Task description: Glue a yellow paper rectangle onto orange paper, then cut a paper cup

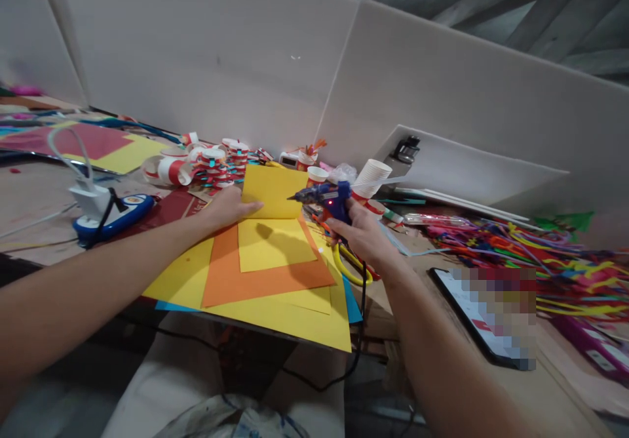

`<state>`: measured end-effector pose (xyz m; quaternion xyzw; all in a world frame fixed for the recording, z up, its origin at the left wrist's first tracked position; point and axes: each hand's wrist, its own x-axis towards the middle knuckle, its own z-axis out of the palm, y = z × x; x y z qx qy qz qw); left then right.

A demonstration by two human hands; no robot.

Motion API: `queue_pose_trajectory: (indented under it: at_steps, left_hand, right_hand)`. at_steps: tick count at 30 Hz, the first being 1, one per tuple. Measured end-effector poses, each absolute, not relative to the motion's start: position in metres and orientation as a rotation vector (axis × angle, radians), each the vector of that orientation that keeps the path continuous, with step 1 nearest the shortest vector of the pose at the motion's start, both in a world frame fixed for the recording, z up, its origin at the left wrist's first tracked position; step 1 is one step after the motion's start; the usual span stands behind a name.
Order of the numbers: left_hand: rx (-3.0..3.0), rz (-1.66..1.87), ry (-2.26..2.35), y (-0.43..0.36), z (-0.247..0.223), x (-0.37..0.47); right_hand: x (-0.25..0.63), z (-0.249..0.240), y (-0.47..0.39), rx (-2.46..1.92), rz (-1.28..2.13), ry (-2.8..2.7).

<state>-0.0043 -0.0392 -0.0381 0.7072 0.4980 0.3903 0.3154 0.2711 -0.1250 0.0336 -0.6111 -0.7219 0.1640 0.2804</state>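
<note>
A folded sheet of yellow paper (280,244) lies on the stack, its upper flap standing up. My left hand (228,208) pinches the flap's left edge, thumb in front and the other fingers hidden behind. In my right hand (366,231) is a blue hot glue gun (327,199) with a red light on its side. Its nozzle points left, in front of the flap's right part; whether it touches the paper I cannot tell. A clear glue stick sticks out of its back. Beneath are orange paper (270,290) and a larger yellow sheet (181,274).
Red-and-white paper cups (216,162) stand behind the paper. A blue power strip (115,218) with a white charger is at left. At right lie a phone (476,313), yellow-handled scissors (351,267) and many coloured pipe cleaners (550,254). The glue gun's black cord hangs over the table's front edge.
</note>
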Motion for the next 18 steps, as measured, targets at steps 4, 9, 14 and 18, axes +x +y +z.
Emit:
queue_pose_trajectory:
  at_steps: [4,9,14,18]
  left_hand:
    - [1.838,0.985,1.394,-0.039,-0.038,-0.004]
    - [1.902,0.951,1.313,-0.041,-0.037,-0.004]
    - [1.89,0.961,1.372,-0.046,-0.028,0.002]
    - [1.945,0.919,1.437,-0.045,-0.025,0.004]
  right_hand:
    - [0.262,0.027,-0.126,-1.519,0.462,-2.106]
    - [0.261,0.018,-0.122,-1.625,0.333,-2.161]
    - [0.26,0.013,-0.118,-1.738,0.273,-2.164]
    - [0.259,0.011,-0.116,-1.803,0.249,-2.161]
